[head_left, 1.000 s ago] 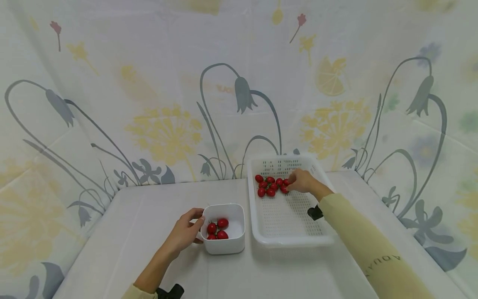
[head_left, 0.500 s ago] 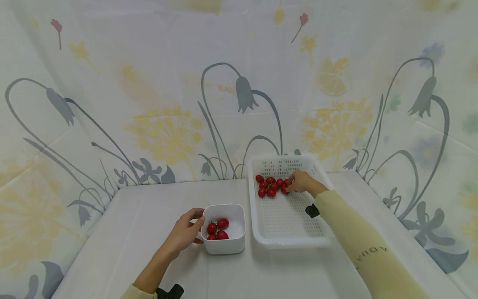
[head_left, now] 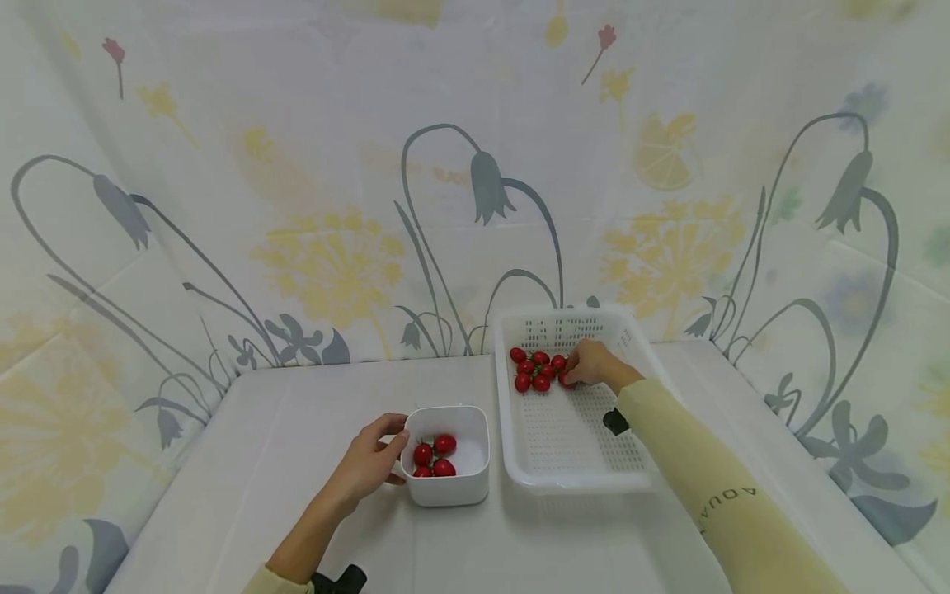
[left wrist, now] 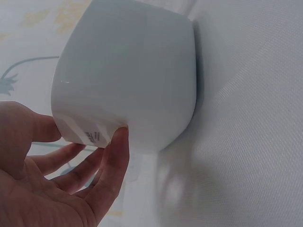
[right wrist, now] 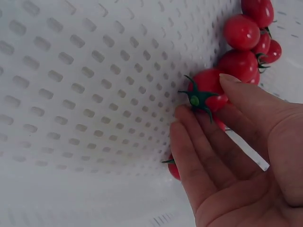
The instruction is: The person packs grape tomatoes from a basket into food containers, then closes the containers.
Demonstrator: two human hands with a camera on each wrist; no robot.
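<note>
My left hand [head_left: 367, 462] holds the left side of a small white square box [head_left: 449, 491]; the left wrist view shows its thumb and fingers gripping the corner that carries a small label [left wrist: 92, 137]. Several cherry tomatoes [head_left: 444, 445] lie inside. Over in a white perforated basket [head_left: 579, 481], my right hand [head_left: 596, 363] reaches down among more cherry tomatoes. Seen from the right wrist, its thumb and fingers pinch a cherry tomato [right wrist: 206, 87] with a green star-shaped stem. Another tomato [right wrist: 174, 168] is partly hidden behind the fingers.
Several cherry tomatoes [head_left: 523, 383] are clustered at the basket's back left. The basket stands right of the box on a white-covered table [head_left: 297, 429]. Behind rises a flower-printed sheet [head_left: 334, 165], close to the basket's far end.
The right hand has shifted slightly left and its forearm has swung in a little, with the fingers still at the tomatoes. The left hand and box stay as they were.
</note>
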